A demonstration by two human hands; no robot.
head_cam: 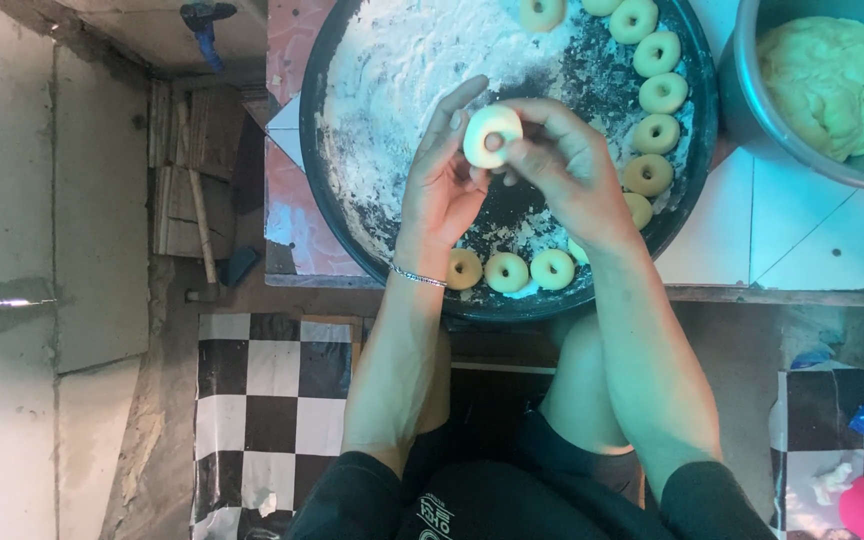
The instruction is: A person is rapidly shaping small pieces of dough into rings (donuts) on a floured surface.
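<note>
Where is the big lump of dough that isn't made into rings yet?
In the head view, the big lump of dough sits in a metal bowl at the top right, just right of the round black tray of dough rings.

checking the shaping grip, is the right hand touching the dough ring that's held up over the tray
Touching: the head view shows the right hand with fingertips pressed onto the dough ring, no gap.

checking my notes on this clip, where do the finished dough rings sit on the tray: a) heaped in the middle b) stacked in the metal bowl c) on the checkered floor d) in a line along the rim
d: the dough rings lie one after another along the rim of the floured tray, while both hands hold one more ring above its middle.
</note>
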